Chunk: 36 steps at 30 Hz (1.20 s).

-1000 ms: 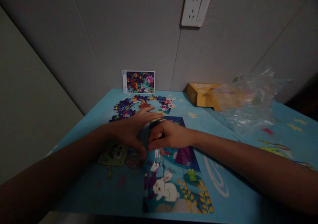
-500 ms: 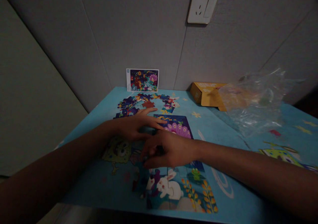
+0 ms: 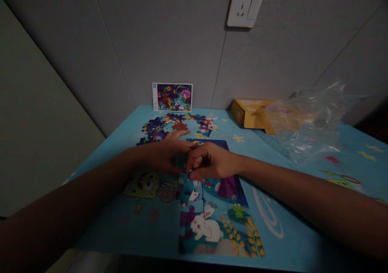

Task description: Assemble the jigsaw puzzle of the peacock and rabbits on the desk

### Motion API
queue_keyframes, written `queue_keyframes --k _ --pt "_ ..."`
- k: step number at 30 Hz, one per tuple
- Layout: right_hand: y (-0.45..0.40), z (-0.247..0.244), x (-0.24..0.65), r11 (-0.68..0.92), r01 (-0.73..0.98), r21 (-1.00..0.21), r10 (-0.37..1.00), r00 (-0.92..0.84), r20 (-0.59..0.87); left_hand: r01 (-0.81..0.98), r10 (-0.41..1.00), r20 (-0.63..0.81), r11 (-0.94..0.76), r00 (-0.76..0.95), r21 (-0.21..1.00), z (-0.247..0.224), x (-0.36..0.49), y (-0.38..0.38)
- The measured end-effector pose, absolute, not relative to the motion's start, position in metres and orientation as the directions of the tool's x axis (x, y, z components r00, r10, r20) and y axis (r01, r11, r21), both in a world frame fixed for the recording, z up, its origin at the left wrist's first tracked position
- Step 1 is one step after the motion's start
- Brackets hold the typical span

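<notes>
On the light-blue counter (image 3: 100,220), at the far left, loose puzzle pieces (image 3: 154,124) lay in a rough arc. The left hand (image 3: 168,154) was open, fingers spread toward the far right, thumb apart, beside the puzzle's left edge. Beyond it a picture card (image 3: 174,97) stood upright against the wall (image 3: 145,55), its long axis level. The right hand (image 3: 210,160) lay over the puzzle's left part, fingers curled and tips brought near the thumb; I could not tell whether they held a piece. The partly joined puzzle (image 3: 220,214) lay flat, its long axis running from the near edge toward the wall, its picture's top pointing wallward. Further right lay a yellow box (image 3: 254,115), then a clear plastic bag (image 3: 312,123) overlapping it.
</notes>
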State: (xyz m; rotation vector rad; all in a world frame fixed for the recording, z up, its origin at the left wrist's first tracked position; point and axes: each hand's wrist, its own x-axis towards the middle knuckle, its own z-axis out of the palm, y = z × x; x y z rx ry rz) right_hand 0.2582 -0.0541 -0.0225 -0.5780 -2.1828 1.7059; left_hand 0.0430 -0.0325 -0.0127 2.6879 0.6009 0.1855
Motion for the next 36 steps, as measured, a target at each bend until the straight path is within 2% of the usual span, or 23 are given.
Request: queue_keyframes --k 12,18,36 --pt "-0.053 -0.026 0.256 0.224 0.150 -0.963 0.514 -0.858 -0.014 0.370 0.454 0.181 -0.856 0.873 0.361 -0.019 0.055 -0.030" --pt "-0.049 -0.030 0.256 0.147 0.120 -0.982 0.523 -0.852 -0.026 0.380 0.459 0.220 -0.867 0.861 0.323 -0.022 0.055 -0.028" --pt "-0.046 -0.030 0.257 0.130 0.161 -0.978 0.521 -0.851 -0.071 0.401 0.463 0.152 -0.860 0.873 0.316 -0.016 0.045 -0.027"
